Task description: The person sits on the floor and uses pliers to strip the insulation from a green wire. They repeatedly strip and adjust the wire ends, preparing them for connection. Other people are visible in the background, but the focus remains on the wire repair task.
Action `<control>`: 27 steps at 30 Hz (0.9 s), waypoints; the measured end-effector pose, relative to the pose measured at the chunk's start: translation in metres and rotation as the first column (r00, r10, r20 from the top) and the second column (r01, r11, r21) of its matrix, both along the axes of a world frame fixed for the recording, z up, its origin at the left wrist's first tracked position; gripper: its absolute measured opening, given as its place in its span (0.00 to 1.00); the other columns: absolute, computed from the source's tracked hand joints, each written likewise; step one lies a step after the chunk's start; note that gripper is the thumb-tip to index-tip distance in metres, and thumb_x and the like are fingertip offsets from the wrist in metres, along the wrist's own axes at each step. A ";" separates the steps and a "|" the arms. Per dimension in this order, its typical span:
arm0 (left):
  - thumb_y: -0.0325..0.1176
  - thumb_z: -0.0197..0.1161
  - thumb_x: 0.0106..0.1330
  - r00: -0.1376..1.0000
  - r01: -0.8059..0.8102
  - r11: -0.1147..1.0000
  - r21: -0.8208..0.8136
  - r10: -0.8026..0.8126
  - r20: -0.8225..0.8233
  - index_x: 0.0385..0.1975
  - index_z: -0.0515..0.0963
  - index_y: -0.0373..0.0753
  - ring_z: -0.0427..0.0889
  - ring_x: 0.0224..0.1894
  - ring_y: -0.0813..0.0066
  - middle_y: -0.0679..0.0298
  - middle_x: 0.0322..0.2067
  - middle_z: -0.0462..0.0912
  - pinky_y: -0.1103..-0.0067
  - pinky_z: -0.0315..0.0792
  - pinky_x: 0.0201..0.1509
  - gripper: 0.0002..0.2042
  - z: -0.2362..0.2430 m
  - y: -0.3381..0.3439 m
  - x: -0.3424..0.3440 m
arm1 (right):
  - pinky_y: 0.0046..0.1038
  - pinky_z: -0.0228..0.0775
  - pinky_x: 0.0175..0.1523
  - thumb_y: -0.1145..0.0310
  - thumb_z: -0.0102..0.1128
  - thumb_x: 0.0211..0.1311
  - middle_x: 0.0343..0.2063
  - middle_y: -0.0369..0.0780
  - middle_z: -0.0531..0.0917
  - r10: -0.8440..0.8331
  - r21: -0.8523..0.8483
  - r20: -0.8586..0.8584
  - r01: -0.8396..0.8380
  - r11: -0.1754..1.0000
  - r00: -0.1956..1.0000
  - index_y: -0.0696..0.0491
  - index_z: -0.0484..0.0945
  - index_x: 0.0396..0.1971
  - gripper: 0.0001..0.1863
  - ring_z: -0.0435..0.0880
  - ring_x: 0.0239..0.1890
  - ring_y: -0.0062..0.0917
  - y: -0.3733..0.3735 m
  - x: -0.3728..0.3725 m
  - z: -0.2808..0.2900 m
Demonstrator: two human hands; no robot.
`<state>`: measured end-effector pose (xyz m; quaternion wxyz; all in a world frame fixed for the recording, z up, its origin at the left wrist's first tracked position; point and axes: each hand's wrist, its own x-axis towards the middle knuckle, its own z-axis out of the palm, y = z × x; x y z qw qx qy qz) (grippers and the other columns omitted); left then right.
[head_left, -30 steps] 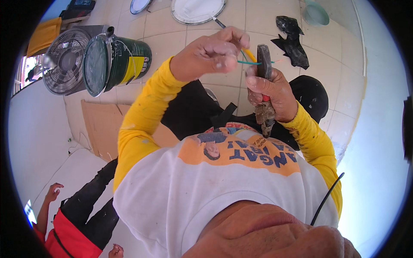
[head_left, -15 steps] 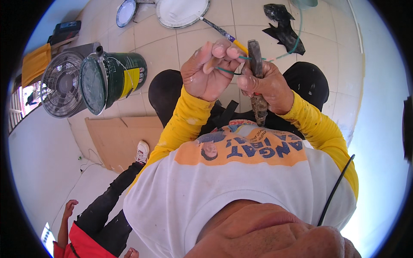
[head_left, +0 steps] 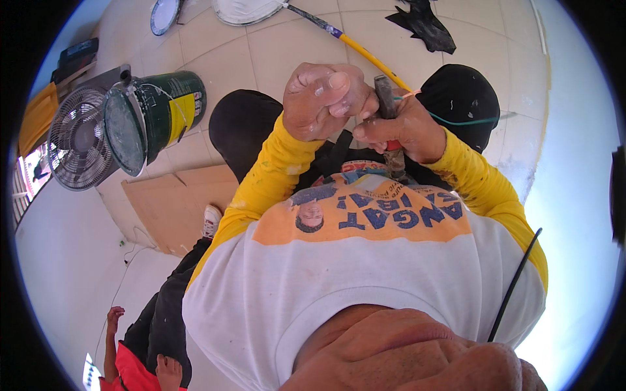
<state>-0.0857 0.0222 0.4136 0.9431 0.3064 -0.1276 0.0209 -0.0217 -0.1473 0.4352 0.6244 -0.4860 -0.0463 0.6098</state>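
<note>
Gripping one dark tool [head_left: 385, 98] at upper centre of the frame: right hand [head_left: 401, 127] clamped around its handle, left hand [head_left: 323, 98] curled shut just beside the head, touching it. Running right from the tool, one green wire [head_left: 463, 122]. Lying at upper left on the floor [head_left: 261, 52]: one green bucket [head_left: 153, 114], one fan [head_left: 78, 140]. Crossing the top, one yellow pole [head_left: 365, 52].
</note>
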 end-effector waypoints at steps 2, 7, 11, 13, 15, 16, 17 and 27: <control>0.34 0.47 0.74 0.990 0.011 0.998 -0.065 -0.020 -0.143 0.17 0.66 0.42 0.60 0.20 0.81 0.73 0.19 0.64 0.76 0.64 0.35 0.18 0.008 -0.009 -0.006 | 0.18 0.63 0.25 0.77 0.70 0.47 0.19 0.32 0.77 0.010 -0.037 0.069 -0.007 0.999 0.998 0.57 0.79 0.30 0.10 0.74 0.21 0.14 -0.009 -0.003 0.000; 0.33 0.48 0.74 0.843 0.006 0.985 -0.172 -0.097 -0.528 0.17 0.66 0.43 0.59 0.21 0.82 0.74 0.19 0.63 0.76 0.62 0.34 0.18 0.033 -0.019 -0.017 | 0.20 0.65 0.26 0.79 0.69 0.45 0.21 0.32 0.77 -0.212 -0.038 -0.015 0.212 0.977 0.977 0.58 0.78 0.31 0.11 0.74 0.23 0.14 -0.022 -0.026 0.004; 0.35 0.52 0.73 0.789 0.046 0.987 -0.155 -0.131 -0.600 0.19 0.67 0.41 0.65 0.24 0.80 0.71 0.22 0.66 0.75 0.68 0.40 0.17 0.035 -0.012 -0.005 | 0.18 0.65 0.31 0.80 0.67 0.48 0.21 0.29 0.72 -0.260 -0.073 -0.043 0.256 0.964 0.965 0.56 0.75 0.27 0.09 0.71 0.24 0.13 -0.022 -0.023 0.006; 0.37 0.54 0.73 0.835 0.039 0.994 -0.101 -0.088 -0.543 0.23 0.72 0.37 0.73 0.28 0.77 0.69 0.25 0.72 0.75 0.71 0.45 0.15 0.019 -0.002 0.000 | 0.18 0.64 0.33 0.79 0.66 0.49 0.21 0.29 0.72 -0.106 -0.128 0.039 0.110 0.986 0.994 0.54 0.72 0.26 0.09 0.70 0.24 0.13 -0.027 -0.010 -0.005; 0.41 0.58 0.70 0.938 0.001 0.710 0.705 0.244 -0.247 0.42 0.77 0.32 0.80 0.48 0.62 0.57 0.41 0.81 0.71 0.72 0.54 0.16 0.002 0.023 -0.001 | 0.18 0.64 0.34 0.79 0.65 0.51 0.22 0.29 0.71 -0.118 -0.109 0.111 0.130 0.985 0.987 0.53 0.70 0.26 0.10 0.70 0.26 0.13 -0.026 -0.003 -0.015; 0.41 0.59 0.69 0.932 -0.158 0.299 0.941 0.359 0.042 0.46 0.76 0.32 0.79 0.52 0.59 0.54 0.45 0.81 0.70 0.72 0.54 0.17 0.001 0.029 0.004 | 0.18 0.63 0.34 0.79 0.65 0.51 0.23 0.30 0.71 -0.183 -0.070 0.126 0.193 0.979 0.975 0.52 0.69 0.26 0.11 0.70 0.26 0.13 -0.026 -0.007 -0.020; 0.42 0.60 0.68 0.885 -0.285 -0.167 0.944 0.332 0.326 0.51 0.76 0.32 0.77 0.56 0.55 0.52 0.48 0.81 0.69 0.72 0.55 0.20 0.005 0.029 0.004 | 0.18 0.63 0.34 0.78 0.64 0.51 0.24 0.30 0.71 -0.252 -0.044 0.120 0.259 0.965 0.960 0.51 0.69 0.26 0.11 0.70 0.27 0.13 -0.028 -0.015 -0.024; 0.33 0.59 0.66 0.999 -0.042 -0.311 0.950 0.012 0.048 0.35 0.78 0.36 0.79 0.30 0.54 0.57 0.30 0.79 0.68 0.73 0.34 0.07 0.024 0.001 0.011 | 0.25 0.70 0.45 0.78 0.61 0.45 0.42 0.38 0.74 -0.021 -0.043 0.514 0.050 0.998 0.857 0.52 0.65 0.61 0.36 0.75 0.34 0.23 -0.042 -0.035 -0.041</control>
